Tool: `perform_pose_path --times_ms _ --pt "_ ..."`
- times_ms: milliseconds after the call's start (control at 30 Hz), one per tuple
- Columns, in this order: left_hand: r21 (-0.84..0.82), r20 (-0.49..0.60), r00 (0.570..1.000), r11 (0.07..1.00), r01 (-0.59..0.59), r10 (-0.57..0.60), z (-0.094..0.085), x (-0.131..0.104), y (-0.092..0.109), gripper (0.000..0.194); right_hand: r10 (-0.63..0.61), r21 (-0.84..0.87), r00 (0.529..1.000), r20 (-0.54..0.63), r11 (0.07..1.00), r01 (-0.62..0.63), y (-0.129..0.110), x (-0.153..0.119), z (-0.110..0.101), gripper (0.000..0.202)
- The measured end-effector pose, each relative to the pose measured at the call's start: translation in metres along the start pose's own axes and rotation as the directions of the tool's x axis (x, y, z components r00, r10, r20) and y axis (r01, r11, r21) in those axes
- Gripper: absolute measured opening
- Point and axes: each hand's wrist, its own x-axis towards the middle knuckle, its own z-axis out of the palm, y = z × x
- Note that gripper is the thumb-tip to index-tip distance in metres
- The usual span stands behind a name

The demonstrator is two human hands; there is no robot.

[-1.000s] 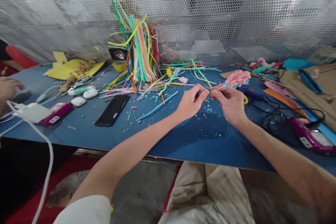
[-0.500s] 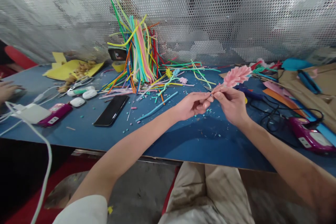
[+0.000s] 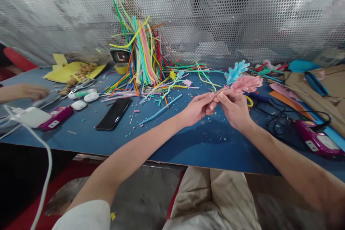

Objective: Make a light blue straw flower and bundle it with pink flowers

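Over the table's front middle, my left hand [image 3: 199, 108] and my right hand [image 3: 235, 110] meet, fingertips pinched together on thin stems. Out of the far side of my right hand rises a pink fluffy pipe-cleaner sprig [image 3: 246, 84], shaped like a feather or leaf. A light blue pipe-cleaner sprig [image 3: 236, 72] stands up just behind it, tilted to the right. Both hands are closed on the stems; the fingers hide where the stems join. Beneath and to the left lie small cut bits and a loose blue pipe cleaner [image 3: 161, 109].
A tall bundle of coloured pipe cleaners [image 3: 142, 54] stands against the perforated metal panel [image 3: 215, 14]. A black phone [image 3: 113, 114] lies left of my arm. Purple power strips [image 3: 319, 138] and cables flank the table. At far left a co-worker's hand [image 3: 32, 91] reaches in.
The blue sprig now shows above the pink one, which has turned lower and slightly right. My hands stay pinched close together. The co-worker's hand has moved right.
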Motion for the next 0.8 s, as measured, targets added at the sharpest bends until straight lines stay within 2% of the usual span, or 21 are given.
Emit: perform_pose_path --times_ms 100,167,233,300,400,500,633,800 --pt "0.283 -0.035 0.998 0.959 -0.035 0.047 -0.004 0.002 0.0 0.041 -0.044 -0.159 0.994 -0.104 0.987 0.027 -0.001 -0.002 -0.003 0.02" --pt "0.514 -0.074 0.986 0.853 -0.091 0.149 -0.005 0.001 0.003 0.043 -0.122 -0.288 0.977 -0.176 0.955 0.067 -0.007 -0.001 -0.006 0.019" --pt "0.697 -0.117 0.941 0.702 -0.149 0.317 -0.005 -0.001 0.009 0.038 -0.192 -0.378 0.954 -0.229 0.921 0.095 -0.016 0.001 -0.007 0.018" --pt "0.808 -0.108 0.865 0.551 -0.211 0.489 -0.002 -0.004 0.017 0.032 -0.23 -0.436 0.94 -0.252 0.894 0.102 -0.025 0.002 -0.007 0.016" --pt "0.841 0.052 0.773 0.39 -0.375 0.632 0.004 -0.01 0.029 0.031 -0.271 -0.484 0.936 -0.225 0.865 0.134 -0.033 0.002 -0.004 0.014" --pt "0.834 0.157 0.717 0.298 -0.465 0.679 0.009 -0.012 0.036 0.032 -0.276 -0.486 0.95 -0.148 0.856 0.173 -0.033 -0.001 -0.001 0.012" --pt "0.862 0.151 0.694 0.25 -0.44 0.704 0.01 -0.013 0.038 0.024 -0.25 -0.492 0.967 -0.056 0.849 0.191 -0.029 -0.004 0.005 0.013" --pt "0.901 0.068 0.661 0.238 -0.362 0.747 0.01 -0.016 0.036 0.032 -0.254 -0.454 0.967 -0.032 0.865 0.212 -0.027 -0.004 0.009 0.008"
